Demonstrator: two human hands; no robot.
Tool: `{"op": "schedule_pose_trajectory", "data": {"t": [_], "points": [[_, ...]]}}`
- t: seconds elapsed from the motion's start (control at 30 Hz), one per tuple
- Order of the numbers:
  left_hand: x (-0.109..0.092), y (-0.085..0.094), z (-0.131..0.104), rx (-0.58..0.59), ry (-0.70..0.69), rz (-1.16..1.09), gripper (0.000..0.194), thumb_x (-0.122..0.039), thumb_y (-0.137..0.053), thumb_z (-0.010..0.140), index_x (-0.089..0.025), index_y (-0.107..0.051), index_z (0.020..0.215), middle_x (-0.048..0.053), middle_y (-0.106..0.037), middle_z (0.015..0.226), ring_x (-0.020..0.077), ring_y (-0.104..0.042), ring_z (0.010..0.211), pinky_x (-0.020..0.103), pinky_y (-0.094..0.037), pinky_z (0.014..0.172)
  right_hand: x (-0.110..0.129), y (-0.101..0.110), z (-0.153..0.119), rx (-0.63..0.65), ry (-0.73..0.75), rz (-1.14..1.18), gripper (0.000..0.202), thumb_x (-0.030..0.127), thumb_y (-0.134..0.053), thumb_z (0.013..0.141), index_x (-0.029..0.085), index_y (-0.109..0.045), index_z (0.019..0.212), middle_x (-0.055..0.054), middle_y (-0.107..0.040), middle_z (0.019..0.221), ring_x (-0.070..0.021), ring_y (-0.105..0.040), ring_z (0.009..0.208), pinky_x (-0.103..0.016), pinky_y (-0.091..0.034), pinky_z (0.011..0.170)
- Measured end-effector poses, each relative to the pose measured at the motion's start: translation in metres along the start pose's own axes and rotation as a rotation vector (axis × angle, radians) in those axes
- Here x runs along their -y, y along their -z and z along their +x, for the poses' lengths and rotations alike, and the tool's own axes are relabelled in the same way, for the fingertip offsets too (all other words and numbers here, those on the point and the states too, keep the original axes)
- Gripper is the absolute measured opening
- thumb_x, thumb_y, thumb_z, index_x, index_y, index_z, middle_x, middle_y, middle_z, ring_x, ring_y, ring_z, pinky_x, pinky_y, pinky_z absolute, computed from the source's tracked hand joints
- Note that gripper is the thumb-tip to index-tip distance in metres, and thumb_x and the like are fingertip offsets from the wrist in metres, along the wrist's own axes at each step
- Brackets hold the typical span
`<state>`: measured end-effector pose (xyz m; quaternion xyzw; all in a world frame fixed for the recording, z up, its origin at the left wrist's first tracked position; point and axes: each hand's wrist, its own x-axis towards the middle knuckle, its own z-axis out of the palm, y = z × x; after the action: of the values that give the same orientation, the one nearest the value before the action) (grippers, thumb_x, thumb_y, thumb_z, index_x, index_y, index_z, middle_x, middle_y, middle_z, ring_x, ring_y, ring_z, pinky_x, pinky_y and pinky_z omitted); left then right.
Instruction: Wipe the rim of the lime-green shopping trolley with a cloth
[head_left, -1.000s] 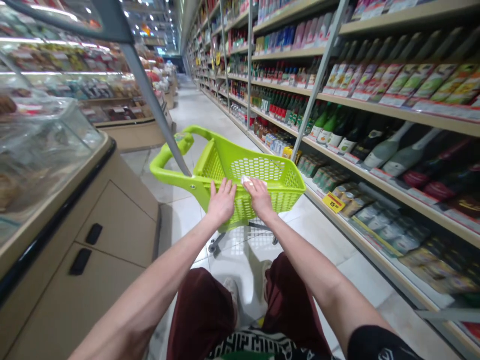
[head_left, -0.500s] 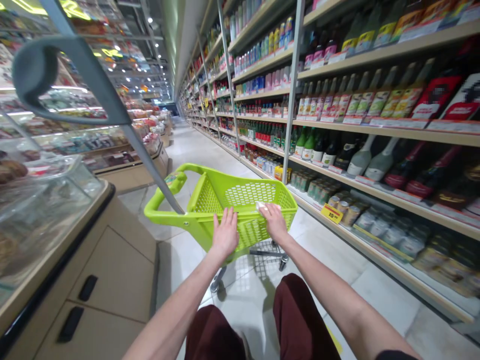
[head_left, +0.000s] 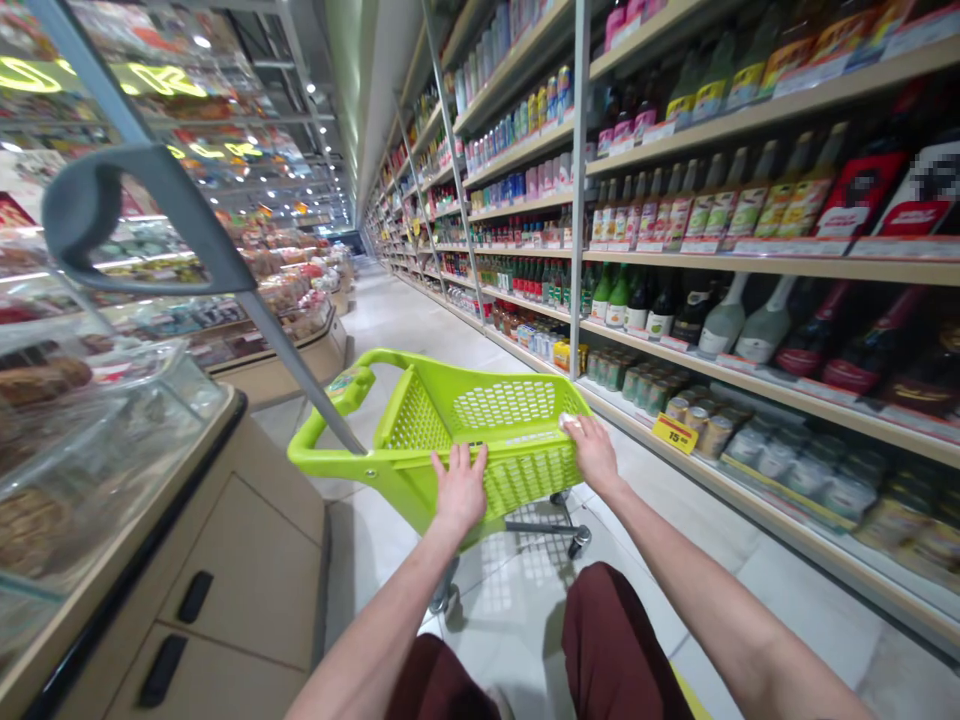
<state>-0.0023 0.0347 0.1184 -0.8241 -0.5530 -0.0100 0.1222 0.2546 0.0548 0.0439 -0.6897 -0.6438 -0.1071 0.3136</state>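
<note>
A small lime-green shopping cart (head_left: pixel 409 460) with a perforated plastic basket stands sideways in front of me. On its near rim rests my left hand (head_left: pixel 460 492), fingers spread over the edge and holding nothing. At the right end of the basket, my right hand (head_left: pixel 596 455) presses a crumpled white cloth or tissue (head_left: pixel 568 421) against the rim; most of the cloth is hidden under the fingers. From the handle end of the cart rises a grey pole (head_left: pixel 296 365) with a looped grey grip (head_left: pixel 150 225). The basket shows nothing inside it.
Tall shelves of bottles and cans (head_left: pixel 720 255) line the right side, with a yellow price tag (head_left: pixel 675 434) low down. On the left stands a glass-topped bakery counter (head_left: pixel 247 540) with black drawer handles. The tiled aisle (head_left: pixel 405 310) runs ahead between them.
My right hand has slid right along the rim with the white cloth to the basket's end corner. My left hand stays on the near rim. The view has tilted up slightly.
</note>
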Motion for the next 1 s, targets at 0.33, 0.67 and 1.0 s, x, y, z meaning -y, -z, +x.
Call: {"op": "schedule_pose_trajectory", "data": {"t": [0.33,0.67,1.0], "points": [[-0.006,-0.009,-0.004,0.004,-0.112,-0.024,0.065,-0.021,-0.04,0.071,-0.018,-0.025,0.134,0.008,-0.02,0.143,0.0258,-0.008,0.133,0.061,-0.006,0.102,0.064,-0.006,-0.011,0.038,0.241,0.148,0.056,-0.002,-0.042,0.069,0.024,-0.051,0.118,-0.007,-0.044,0.129,-0.0221,-0.033,0.123,-0.045,-0.028,0.1],[0.017,0.004,-0.022,-0.088,-0.064,0.012,0.06,-0.022,-0.04,0.072,-0.013,-0.032,0.131,0.01,-0.025,0.141,0.0237,-0.011,0.132,0.047,-0.008,0.108,0.069,-0.002,-0.011,-0.037,0.153,0.123,0.049,-0.001,-0.042,0.069,0.02,-0.056,0.111,-0.011,-0.047,0.125,-0.0235,-0.036,0.12,-0.047,-0.027,0.1],[0.052,0.017,-0.04,-0.14,0.018,0.015,0.059,-0.022,-0.037,0.073,-0.011,-0.033,0.13,0.009,-0.026,0.14,0.0228,-0.014,0.132,0.05,-0.005,0.107,0.117,-0.008,-0.006,-0.023,0.256,0.293,0.06,0.0,-0.04,0.065,0.019,-0.048,0.121,-0.009,-0.046,0.125,-0.0205,-0.039,0.118,-0.042,-0.033,0.099]]}}
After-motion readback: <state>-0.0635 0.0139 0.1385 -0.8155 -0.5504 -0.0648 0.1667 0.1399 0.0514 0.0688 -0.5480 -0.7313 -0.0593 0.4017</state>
